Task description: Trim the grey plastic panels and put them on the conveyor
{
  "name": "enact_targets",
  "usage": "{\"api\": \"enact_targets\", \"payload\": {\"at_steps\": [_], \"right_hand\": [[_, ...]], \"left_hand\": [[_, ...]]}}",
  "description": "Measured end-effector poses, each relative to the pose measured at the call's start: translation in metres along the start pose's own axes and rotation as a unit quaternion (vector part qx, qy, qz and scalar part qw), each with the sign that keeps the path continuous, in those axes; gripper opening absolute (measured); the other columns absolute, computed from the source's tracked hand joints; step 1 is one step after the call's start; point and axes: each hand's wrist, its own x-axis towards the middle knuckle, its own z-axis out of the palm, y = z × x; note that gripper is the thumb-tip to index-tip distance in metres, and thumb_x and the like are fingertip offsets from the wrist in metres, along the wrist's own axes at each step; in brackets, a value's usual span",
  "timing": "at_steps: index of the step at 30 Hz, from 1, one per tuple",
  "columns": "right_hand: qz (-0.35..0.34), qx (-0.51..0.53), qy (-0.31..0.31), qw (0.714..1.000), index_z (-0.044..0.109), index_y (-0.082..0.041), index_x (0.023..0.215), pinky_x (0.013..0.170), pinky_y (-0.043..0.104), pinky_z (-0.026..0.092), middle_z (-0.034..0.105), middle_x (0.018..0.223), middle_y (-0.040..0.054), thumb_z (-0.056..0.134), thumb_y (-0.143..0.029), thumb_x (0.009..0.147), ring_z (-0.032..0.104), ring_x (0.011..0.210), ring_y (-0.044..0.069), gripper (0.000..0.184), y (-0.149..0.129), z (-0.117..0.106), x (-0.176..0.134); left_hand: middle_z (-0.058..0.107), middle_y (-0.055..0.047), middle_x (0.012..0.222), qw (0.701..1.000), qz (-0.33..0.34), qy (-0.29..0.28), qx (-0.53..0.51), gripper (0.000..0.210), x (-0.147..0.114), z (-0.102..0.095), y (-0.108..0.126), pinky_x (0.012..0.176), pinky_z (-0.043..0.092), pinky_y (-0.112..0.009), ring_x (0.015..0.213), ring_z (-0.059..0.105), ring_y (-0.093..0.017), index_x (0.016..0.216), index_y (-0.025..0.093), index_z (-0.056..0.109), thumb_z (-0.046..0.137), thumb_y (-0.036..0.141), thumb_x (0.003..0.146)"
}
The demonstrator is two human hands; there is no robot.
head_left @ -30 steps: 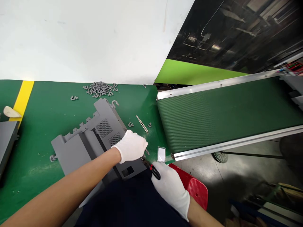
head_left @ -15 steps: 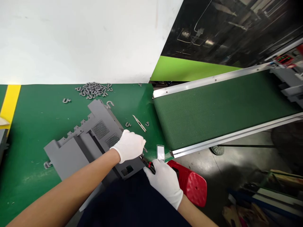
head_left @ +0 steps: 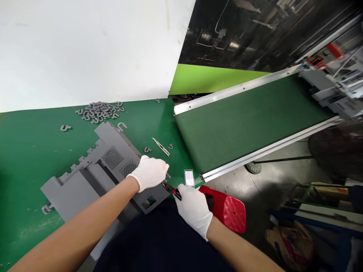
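A large grey plastic housing [head_left: 85, 189] with vent grids and notches along one edge lies tilted on the green table, against my body. My left hand [head_left: 150, 173], in a white glove, is closed over its right edge; a small grey hook-shaped piece [head_left: 168, 175] pokes out by the fingers. Wrapped in my gloved right hand [head_left: 194, 209] are cutting pliers [head_left: 173, 190] with red and black handles. Their jaws meet the housing's edge just below my left hand; exactly what lies between them is hidden.
Behind the housing is a pile of grey hooks [head_left: 99, 112], with loose ones around. A knife-like metal tool [head_left: 161, 146] and a small white-labelled card [head_left: 189, 177] lie on the table [head_left: 22, 151]. A conveyor belt [head_left: 249, 117] and red stool [head_left: 234, 213] stand right.
My head view has turned slightly right, so the scene sits further left. More of the pliers shows between my hands, while both hands stay at the housing's edge.
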Motion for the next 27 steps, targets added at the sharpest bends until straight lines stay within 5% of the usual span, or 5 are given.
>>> {"api": "enact_targets", "payload": {"at_steps": [7,15,24,27], "right_hand": [[0.009,-0.062,-0.062,0.996,0.06,-0.017,0.101,0.078,0.037,0.044,0.067,0.101,0.0133,0.05,-0.001,0.082,0.066,0.094,0.03,0.027,-0.023,-0.019,-0.012],[0.014,0.007,-0.016,1.0,0.057,-0.021,0.096,0.067,0.031,0.04,0.066,0.093,0.0065,0.057,-0.023,0.094,0.066,0.083,0.023,0.002,-0.017,-0.004,-0.012],[0.039,0.009,-0.001,0.999,0.06,-0.021,0.093,0.065,0.031,0.038,0.069,0.09,0.007,0.056,-0.028,0.097,0.068,0.08,0.023,0.009,-0.019,-0.003,-0.005],[0.046,0.015,0.0,0.999,0.061,-0.021,0.092,0.062,0.03,0.037,0.071,0.087,0.0067,0.056,-0.033,0.097,0.069,0.076,0.022,0.014,-0.017,0.002,-0.001]], "left_hand": [[0.073,-0.015,0.091,1.0,0.02,0.007,0.012,0.031,-0.001,0.006,0.005,0.07,0.035,-0.042,0.078,0.069,-0.03,0.093,0.012,0.068,0.039,0.001,0.087],[0.072,-0.015,0.088,1.0,0.018,0.023,0.004,0.027,-0.003,0.007,0.004,0.07,0.035,-0.041,0.075,0.067,-0.026,0.089,0.013,0.067,0.041,0.005,0.088],[0.074,-0.017,0.102,1.0,0.016,-0.015,0.004,0.034,0.001,0.001,0.003,0.075,0.04,-0.045,0.086,0.071,-0.033,0.103,0.013,0.069,0.038,0.005,0.091],[0.076,-0.014,0.099,0.998,0.033,-0.016,-0.042,0.034,0.007,0.006,-0.001,0.079,0.04,-0.045,0.087,0.07,-0.031,0.102,0.019,0.072,0.038,0.022,0.099]]}}
